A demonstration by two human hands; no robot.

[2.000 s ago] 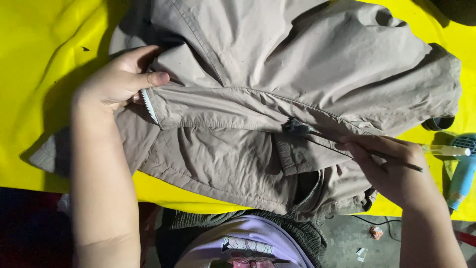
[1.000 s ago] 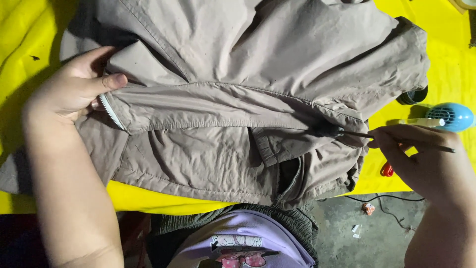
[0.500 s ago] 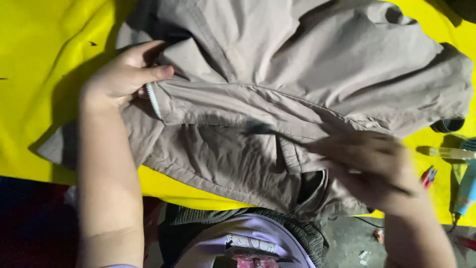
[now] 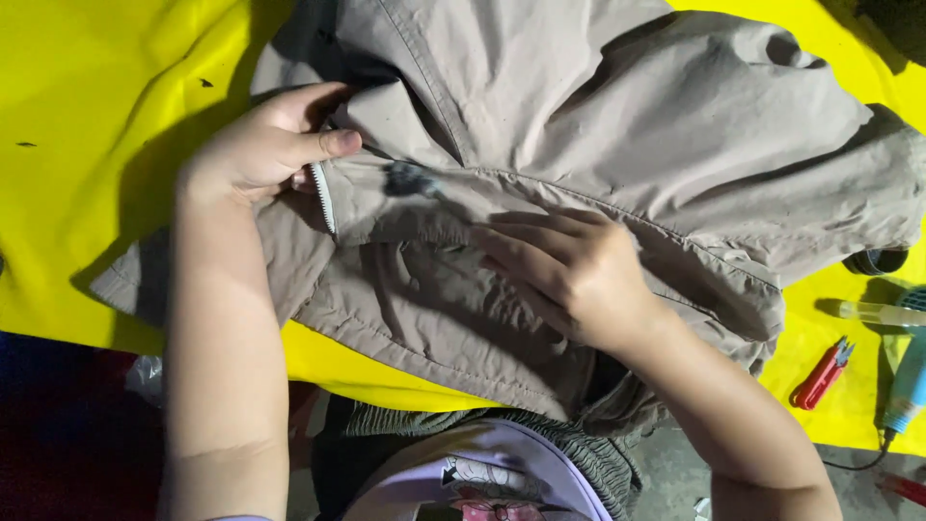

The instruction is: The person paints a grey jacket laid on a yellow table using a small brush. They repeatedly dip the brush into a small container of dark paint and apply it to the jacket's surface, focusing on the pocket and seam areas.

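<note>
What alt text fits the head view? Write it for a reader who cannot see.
Two bare hands work a grey-brown jacket on a yellow table cover: the left hand pinches the fabric by a zipper end, the right hand presses flat on it. Small red snips lie to the right.

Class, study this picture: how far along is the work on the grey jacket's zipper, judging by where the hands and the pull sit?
Done: the zipper pull sits near the end of the zipper, beside the left hand. In hand: the left hand pinches the grey jacket at that end; the right hand presses the placket flat. Left: whether the zipper is closed cannot be told; the jacket lies crumpled on the yellow table.
</note>
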